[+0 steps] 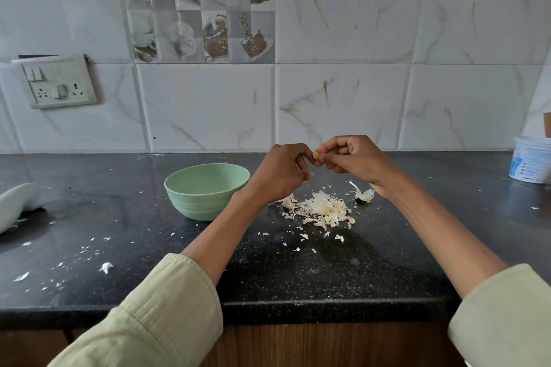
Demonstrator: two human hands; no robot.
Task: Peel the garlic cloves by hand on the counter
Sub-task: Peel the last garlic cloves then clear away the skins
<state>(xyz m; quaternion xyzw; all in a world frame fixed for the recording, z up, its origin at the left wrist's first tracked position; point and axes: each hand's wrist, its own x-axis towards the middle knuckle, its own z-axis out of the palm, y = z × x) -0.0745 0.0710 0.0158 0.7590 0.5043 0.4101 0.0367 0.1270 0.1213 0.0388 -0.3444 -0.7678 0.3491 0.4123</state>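
Both hands are raised above the black speckled stone counter (298, 271), meeting in front of the wall. The small pale garlic clove (315, 154) sits between them: the right hand (354, 162) pinches it with curled fingers and thumb, and the left hand (280, 173) has its fingertips closed on the same clove from the other side. Directly below the hands lies a loose heap of papery white garlic skins (322, 210), with a larger scrap of skin and stem (363, 194) just beside the right wrist and small flakes scattered toward the counter's front edge. A pale green round bowl (205, 191) stands near the left forearm; what it holds I cannot tell. A white plastic tub with blue print (530, 162) stands well apart at the far right, and a white cloth (18, 202) lies at the far left. Both sleeves are light green.
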